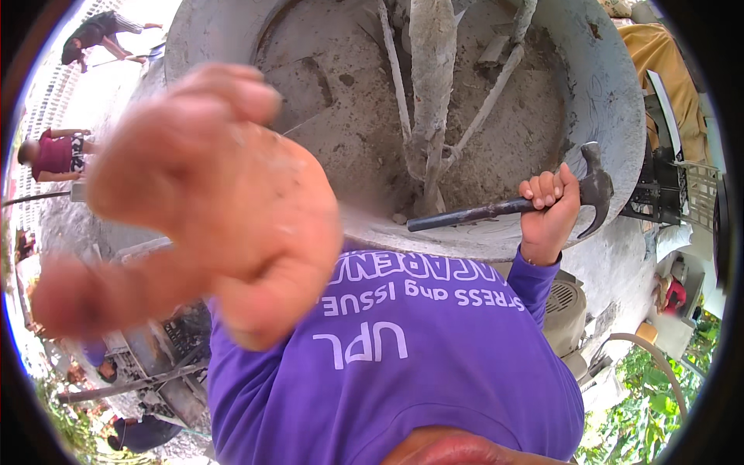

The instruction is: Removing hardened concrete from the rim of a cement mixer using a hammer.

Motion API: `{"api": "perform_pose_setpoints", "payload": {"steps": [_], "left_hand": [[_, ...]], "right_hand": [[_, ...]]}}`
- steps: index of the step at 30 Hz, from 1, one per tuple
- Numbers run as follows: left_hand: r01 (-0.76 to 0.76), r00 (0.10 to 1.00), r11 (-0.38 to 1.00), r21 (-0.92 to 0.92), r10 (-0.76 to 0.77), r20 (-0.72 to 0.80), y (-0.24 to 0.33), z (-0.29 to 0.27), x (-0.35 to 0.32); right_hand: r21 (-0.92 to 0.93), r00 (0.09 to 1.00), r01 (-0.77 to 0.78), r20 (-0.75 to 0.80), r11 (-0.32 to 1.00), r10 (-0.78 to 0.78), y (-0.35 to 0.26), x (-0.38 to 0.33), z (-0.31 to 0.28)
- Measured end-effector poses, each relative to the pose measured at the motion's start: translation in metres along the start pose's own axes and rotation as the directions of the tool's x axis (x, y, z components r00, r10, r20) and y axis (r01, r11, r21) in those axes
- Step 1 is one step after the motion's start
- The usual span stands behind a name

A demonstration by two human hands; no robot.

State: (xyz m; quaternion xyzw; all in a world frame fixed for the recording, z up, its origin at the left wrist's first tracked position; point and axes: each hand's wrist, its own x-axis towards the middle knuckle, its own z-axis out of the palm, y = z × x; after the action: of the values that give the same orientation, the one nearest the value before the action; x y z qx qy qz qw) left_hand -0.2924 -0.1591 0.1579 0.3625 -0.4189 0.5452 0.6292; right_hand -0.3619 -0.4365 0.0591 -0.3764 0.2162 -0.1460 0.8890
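Note:
My left hand (225, 194) is raised very close to the camera and smeared by motion. Its fingers are apart, one pointing to the lower left, with nothing seen in them. On the right, my right hand (549, 221) wraps round the dark handle of a claw hammer (484, 212). The hammer lies nearly level, head to the right, over the near rim of a big grey mixer drum (608, 101). Inside the drum, cement-crusted metal bars (430, 85) meet near the bottom, above a rough grey residue. My left hand hides part of the drum's left side.
Two people, one bent over (97, 37) and one in a maroon shirt (58, 153), are at the far left. A tan cloth (659, 58), a pale crate (697, 190) and dark machine parts (657, 182) stand right of the drum. Green plants (647, 387) grow at the lower right.

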Motion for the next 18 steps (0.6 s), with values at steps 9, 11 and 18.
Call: {"api": "perform_pose_setpoints", "payload": {"steps": [9,11,18], "left_hand": [[-0.035,0.516,0.805,0.593,-0.493,0.7,0.041,-0.003,0.016],[-0.183,0.533,0.882,0.435,-0.283,0.798,0.035,-0.005,0.01],[-0.162,0.599,0.832,0.531,-0.345,0.723,0.044,-0.009,-0.001]], "right_hand": [[-0.058,1.0,-0.016,-0.007,0.998,0.016,-0.005,-0.001,0.005],[-0.037,1.0,-0.024,0.004,0.999,0.024,-0.001,0.004,0.002],[-0.055,0.999,-0.034,0.026,0.998,0.036,-0.001,0.005,-0.002]]}}
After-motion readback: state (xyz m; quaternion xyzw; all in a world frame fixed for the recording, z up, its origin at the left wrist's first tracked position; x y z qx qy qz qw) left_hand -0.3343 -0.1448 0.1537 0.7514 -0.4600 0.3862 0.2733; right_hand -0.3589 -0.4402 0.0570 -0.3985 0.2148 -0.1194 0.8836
